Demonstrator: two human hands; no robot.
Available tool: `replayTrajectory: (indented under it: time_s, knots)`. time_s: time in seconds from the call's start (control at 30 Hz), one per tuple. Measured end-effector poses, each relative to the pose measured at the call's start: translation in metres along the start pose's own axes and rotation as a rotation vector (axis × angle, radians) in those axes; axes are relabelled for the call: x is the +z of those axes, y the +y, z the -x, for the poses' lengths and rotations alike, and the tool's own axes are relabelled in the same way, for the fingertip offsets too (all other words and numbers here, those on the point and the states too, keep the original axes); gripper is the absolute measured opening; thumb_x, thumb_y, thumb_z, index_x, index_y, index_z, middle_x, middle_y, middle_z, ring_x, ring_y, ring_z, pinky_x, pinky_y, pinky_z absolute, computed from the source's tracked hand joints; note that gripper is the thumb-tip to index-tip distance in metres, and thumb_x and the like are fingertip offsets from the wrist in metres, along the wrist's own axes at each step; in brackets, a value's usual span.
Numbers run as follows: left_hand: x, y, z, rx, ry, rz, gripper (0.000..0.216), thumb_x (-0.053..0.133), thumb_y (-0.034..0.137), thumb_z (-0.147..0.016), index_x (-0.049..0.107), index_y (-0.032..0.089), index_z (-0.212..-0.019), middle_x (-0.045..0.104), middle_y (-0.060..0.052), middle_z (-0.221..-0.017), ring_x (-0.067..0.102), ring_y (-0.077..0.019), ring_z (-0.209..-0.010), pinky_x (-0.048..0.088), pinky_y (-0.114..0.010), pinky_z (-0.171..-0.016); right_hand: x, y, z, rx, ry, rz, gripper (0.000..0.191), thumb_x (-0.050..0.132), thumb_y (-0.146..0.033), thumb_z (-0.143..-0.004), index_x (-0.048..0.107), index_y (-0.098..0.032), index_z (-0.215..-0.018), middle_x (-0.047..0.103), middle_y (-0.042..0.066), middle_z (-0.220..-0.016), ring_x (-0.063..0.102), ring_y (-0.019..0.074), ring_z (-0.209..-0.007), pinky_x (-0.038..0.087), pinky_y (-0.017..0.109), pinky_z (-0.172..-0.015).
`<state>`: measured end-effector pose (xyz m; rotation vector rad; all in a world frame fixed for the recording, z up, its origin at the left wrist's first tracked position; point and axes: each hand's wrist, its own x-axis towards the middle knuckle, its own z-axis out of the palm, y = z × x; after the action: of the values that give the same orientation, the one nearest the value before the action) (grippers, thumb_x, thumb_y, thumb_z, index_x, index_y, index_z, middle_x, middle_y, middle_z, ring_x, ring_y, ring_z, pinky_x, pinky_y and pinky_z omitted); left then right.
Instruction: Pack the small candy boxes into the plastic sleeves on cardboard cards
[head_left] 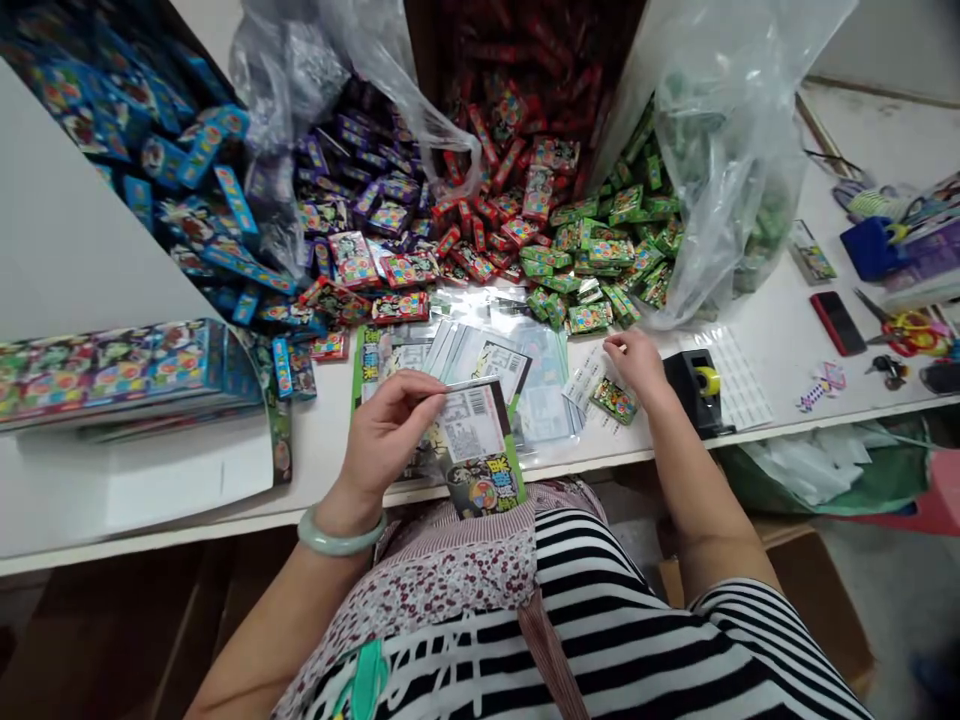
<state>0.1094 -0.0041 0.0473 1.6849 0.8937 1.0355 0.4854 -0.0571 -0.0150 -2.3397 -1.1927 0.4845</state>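
Observation:
My left hand (394, 425) pinches the top edge of a clear plastic bag (480, 450) with a green and black printed card in it. The bag hangs over the table's front edge. My right hand (634, 365) has thumb and forefinger pinched together above a sheet of small white labels (581, 380); what is between the fingertips, if anything, is too small to make out. A small green candy box (613, 400) lies below this hand, on the label sheets. Between my hands lies a pile of flat clear bags (536, 405), some with printed cards.
Heaps of small blue (202, 150), purple (360, 150), red (510, 170) and green boxes (607, 250) line the back. A black tape dispenser (694, 390) stands right of my right hand. Farther right lie a red-black phone (838, 323) and scissors (911, 330). A white tray (180, 480) is left.

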Motion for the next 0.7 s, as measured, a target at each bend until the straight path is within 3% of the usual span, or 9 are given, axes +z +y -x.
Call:
replayTrajectory:
  time_s: [0.27,0.4,0.47,0.57,0.7]
  knots:
    - [-0.004,-0.002,0.002,-0.022,0.03,-0.041,0.008,0.068,0.028,-0.086,0.066,0.02,-0.085,0.067,-0.002,-0.087,0.064,-0.0151,-0.084,0.053,-0.028,-0.074,0.019,-0.001,-0.008,0.068,-0.042,-0.146,0.008,0.064,-0.026,-0.075,0.059,-0.021,-0.07,0.065,0.004,-0.08,0.062,0.0223,-0.084,0.05,0.039,-0.085]
    - [-0.003,-0.006,0.003,0.004,0.008,-0.012,0.008,0.067,0.028,-0.087,0.066,0.02,-0.087,0.066,-0.002,-0.087,0.064,-0.0141,-0.084,0.053,-0.027,-0.074,0.01,0.005,0.001,0.121,-0.128,-0.327,0.021,0.061,-0.039,-0.08,0.052,-0.022,-0.073,0.059,0.0,-0.069,0.063,0.0179,-0.068,0.054,0.033,-0.065]
    - [0.0,-0.007,0.002,0.034,-0.006,0.001,0.008,0.068,0.027,-0.087,0.065,0.02,-0.089,0.066,-0.002,-0.088,0.064,-0.0141,-0.083,0.053,-0.027,-0.073,-0.003,0.0,0.008,0.124,-0.168,-0.411,0.03,0.062,-0.048,-0.079,0.049,-0.022,-0.073,0.058,-0.002,-0.069,0.064,0.0157,-0.067,0.054,0.031,-0.064]
    - [0.006,-0.008,0.0,0.083,-0.015,0.012,0.008,0.069,0.026,-0.087,0.064,0.02,-0.09,0.065,-0.003,-0.087,0.063,-0.0136,-0.083,0.052,-0.026,-0.07,-0.027,-0.032,0.026,-0.024,-0.253,-0.581,0.036,0.068,-0.055,-0.076,0.053,-0.022,-0.075,0.056,-0.003,-0.07,0.059,0.0126,-0.067,0.052,0.028,-0.067]
    - [0.015,-0.005,0.0,0.119,-0.051,0.019,0.005,0.065,0.024,-0.09,0.062,0.021,-0.092,0.063,-0.002,-0.087,0.062,-0.0125,-0.081,0.05,-0.026,-0.068,-0.046,-0.114,0.055,-0.435,-0.496,-0.656,0.027,0.068,-0.048,-0.084,0.059,-0.022,-0.079,0.06,0.0,-0.077,0.056,0.0137,-0.072,0.048,0.029,-0.07]
